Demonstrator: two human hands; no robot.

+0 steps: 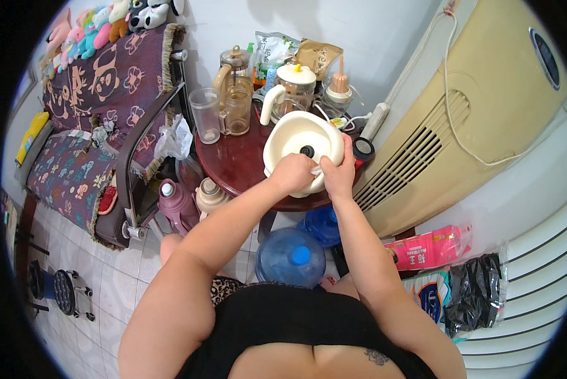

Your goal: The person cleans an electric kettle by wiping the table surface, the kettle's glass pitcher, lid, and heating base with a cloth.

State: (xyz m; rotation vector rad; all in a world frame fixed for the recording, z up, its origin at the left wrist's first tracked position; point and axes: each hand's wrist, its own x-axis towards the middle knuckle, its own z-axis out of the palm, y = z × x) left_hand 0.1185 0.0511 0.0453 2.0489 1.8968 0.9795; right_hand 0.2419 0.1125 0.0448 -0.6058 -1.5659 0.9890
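A cream plastic appliance base (288, 137) with a squarish raised rim and a round black connector (306, 151) in its hollow is tilted toward me over the round table. My right hand (339, 168) grips its near right rim, thumb inside and fingers around the outside. Curled over the near rim, my left hand (293, 173) pinches a small white wipe (316, 170), mostly hidden by the fingers. Just behind stands a glass kettle (295, 87) with a cream lid and handle.
The dark red table (226, 163) also bears a clear plastic cup (205, 116), a glass pitcher (236, 94), tea bags (319, 54) and a power strip (375, 121). Below are water jugs (283, 258) and thermos flasks (176, 203). A beige air conditioner (477, 90) stands right, a sofa (75, 161) left.
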